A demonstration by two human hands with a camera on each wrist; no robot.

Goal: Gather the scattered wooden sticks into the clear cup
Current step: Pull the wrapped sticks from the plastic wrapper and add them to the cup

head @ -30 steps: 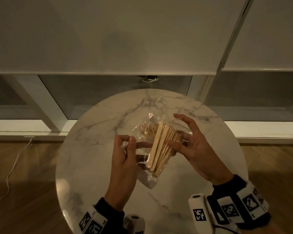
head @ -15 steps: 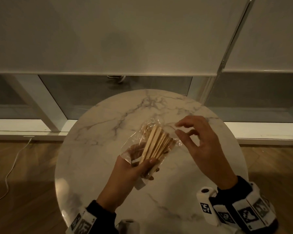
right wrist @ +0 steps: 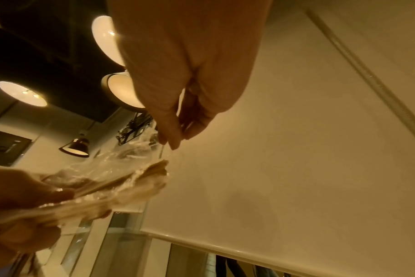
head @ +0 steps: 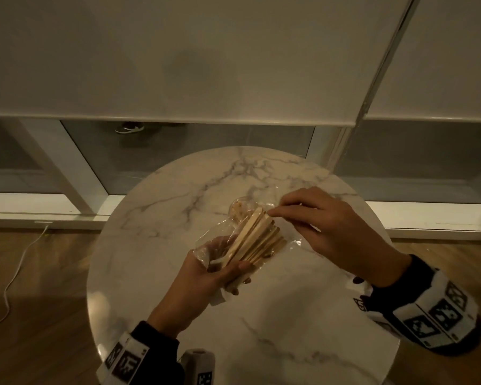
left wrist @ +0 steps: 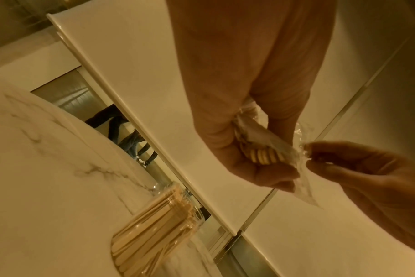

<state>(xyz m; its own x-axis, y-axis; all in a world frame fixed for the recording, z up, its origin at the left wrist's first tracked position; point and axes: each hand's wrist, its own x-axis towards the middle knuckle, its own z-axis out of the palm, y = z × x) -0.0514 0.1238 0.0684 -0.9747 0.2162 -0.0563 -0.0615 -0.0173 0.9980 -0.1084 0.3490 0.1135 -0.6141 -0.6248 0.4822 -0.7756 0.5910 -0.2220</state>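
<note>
My left hand (head: 220, 273) grips the lower end of a bundle of flat wooden sticks (head: 254, 237) wrapped in a clear plastic bag (head: 295, 241), held tilted above the round marble table (head: 289, 315). My right hand (head: 274, 213) pinches the bag's edge just beside the upper stick tips. In the left wrist view the stick ends (left wrist: 265, 159) show inside my left hand (left wrist: 246, 155), and the right hand (left wrist: 320, 157) pinches the bag (left wrist: 303, 189). Behind the bundle, the clear cup (head: 237, 208) (left wrist: 154, 232) stands on the table with several sticks in it.
The table's far edge meets a white window frame (head: 75, 173) under a lowered roller blind (head: 206, 65). A white cable (head: 10, 276) runs over the wooden floor at left.
The left hand now holds the bagged bundle alone and has turned it up toward the cup. The right hand left the bundle's side and moved to the bag's edge at the stick tips.
</note>
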